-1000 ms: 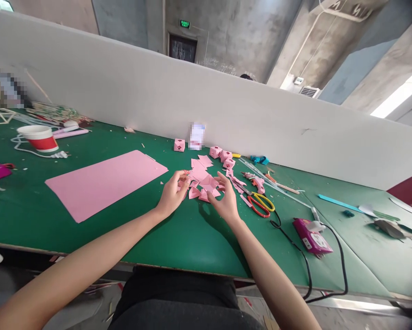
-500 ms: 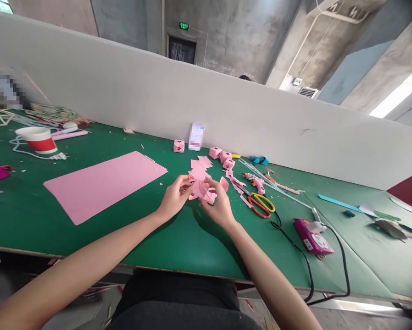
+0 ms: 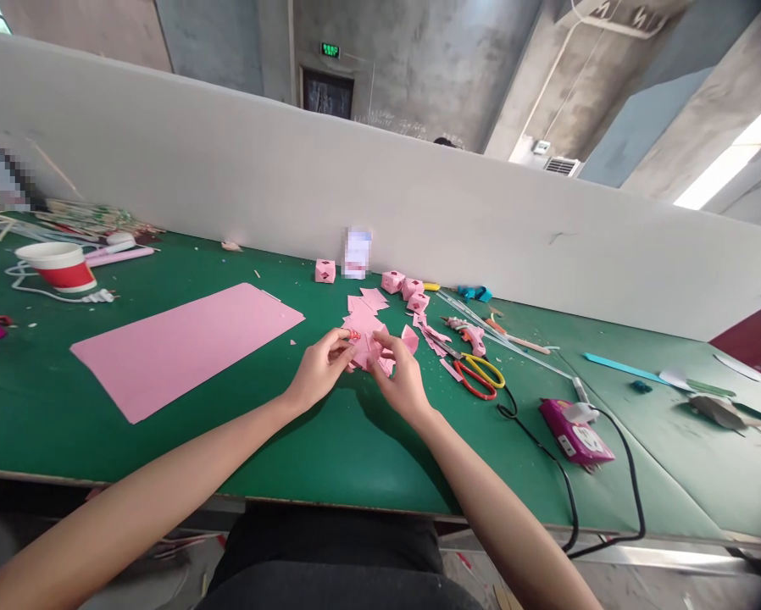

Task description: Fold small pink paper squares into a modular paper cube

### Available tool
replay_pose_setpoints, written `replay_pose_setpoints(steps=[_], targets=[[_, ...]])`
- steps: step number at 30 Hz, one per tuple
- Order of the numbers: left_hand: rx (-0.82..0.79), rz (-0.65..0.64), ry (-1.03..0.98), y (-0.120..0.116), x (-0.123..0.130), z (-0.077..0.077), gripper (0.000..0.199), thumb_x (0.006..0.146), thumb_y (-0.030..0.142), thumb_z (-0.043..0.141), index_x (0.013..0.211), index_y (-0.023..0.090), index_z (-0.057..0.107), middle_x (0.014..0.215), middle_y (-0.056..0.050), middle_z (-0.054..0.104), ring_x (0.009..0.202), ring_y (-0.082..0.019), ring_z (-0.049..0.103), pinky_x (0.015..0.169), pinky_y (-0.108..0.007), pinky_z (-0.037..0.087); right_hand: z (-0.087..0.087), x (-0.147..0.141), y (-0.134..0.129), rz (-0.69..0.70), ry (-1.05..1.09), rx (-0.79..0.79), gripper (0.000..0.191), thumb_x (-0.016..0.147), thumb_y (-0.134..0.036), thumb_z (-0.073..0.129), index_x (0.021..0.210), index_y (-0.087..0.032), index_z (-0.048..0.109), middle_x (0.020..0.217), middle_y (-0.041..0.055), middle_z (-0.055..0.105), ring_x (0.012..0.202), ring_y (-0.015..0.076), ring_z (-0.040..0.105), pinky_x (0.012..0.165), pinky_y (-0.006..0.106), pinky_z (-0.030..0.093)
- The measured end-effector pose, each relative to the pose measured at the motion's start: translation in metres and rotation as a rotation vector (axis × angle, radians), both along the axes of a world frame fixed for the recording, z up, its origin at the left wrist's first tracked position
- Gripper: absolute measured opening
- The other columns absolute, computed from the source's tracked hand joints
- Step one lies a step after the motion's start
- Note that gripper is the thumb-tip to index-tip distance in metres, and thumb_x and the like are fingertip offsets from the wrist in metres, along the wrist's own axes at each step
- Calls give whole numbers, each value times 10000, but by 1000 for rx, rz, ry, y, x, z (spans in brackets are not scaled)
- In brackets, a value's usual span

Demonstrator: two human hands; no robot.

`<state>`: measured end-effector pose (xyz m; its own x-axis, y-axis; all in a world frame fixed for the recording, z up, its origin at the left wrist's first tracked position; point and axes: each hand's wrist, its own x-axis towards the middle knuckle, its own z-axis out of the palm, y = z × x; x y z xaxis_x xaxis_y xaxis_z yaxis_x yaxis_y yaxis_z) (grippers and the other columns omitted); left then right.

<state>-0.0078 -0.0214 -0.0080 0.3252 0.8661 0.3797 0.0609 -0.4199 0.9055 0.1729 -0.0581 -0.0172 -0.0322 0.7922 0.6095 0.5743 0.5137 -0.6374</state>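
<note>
Both hands meet over a pile of pink paper pieces [image 3: 363,315] on the green table. The thumb and fingers of my left hand [image 3: 320,368] are closed at the left side of a small pink paper piece [image 3: 374,348]. My right hand [image 3: 401,377] pinches the right side of the same piece. Its edges blend with the pink pile beneath, so its exact shape is hard to make out. A folded pink scrap [image 3: 409,339] lies just beyond the right fingers. Several pink paper cubes with dark diamond openings [image 3: 393,281] stand behind the pile.
Scissors [image 3: 480,375] with red and yellow handles, a pink glue gun [image 3: 473,335] and a magenta box with a plug [image 3: 576,432] lie right. Left are a large pink sheet [image 3: 190,352] and a paper cup [image 3: 58,268]. A phone [image 3: 358,252] leans on the white partition [image 3: 259,178].
My fingers have drawn closer together around the small pink paper piece, the right fingertips closing inward. The view has shifted slightly; the objects on the table stay in place.
</note>
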Motion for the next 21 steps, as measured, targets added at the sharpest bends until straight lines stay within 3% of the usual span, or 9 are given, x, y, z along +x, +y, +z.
replay_pose_setpoints(steps=[7, 16, 21], targets=[[0, -25, -11, -5, 1, 6, 350, 927, 504, 597, 1074, 187, 621, 963, -74, 731, 784, -206, 720, 688, -311, 606, 2, 0, -1, -3, 40, -70, 350, 941, -329, 561, 1275, -228, 584, 1173, 95, 721, 947, 210, 700, 816, 377, 588], [52, -7, 61, -5, 1, 4, 298, 958, 466, 561, 1050, 194, 642, 954, -64, 735, 743, -180, 699, 667, -291, 590, 12, -2, -6, -106, 174, -151, 281, 960, -346, 496, 1155, -205, 640, 981, 72, 750, 691, 165, 668, 615, 301, 543], [278, 81, 162, 1, 1, -2, 236, 882, 366, 670, 1050, 202, 642, 1081, -87, 692, 932, -220, 699, 685, -291, 579, 14, -5, -7, -114, 265, -186, 289, 935, -362, 517, 1144, -208, 644, 957, 56, 739, 623, 143, 631, 578, 284, 514]])
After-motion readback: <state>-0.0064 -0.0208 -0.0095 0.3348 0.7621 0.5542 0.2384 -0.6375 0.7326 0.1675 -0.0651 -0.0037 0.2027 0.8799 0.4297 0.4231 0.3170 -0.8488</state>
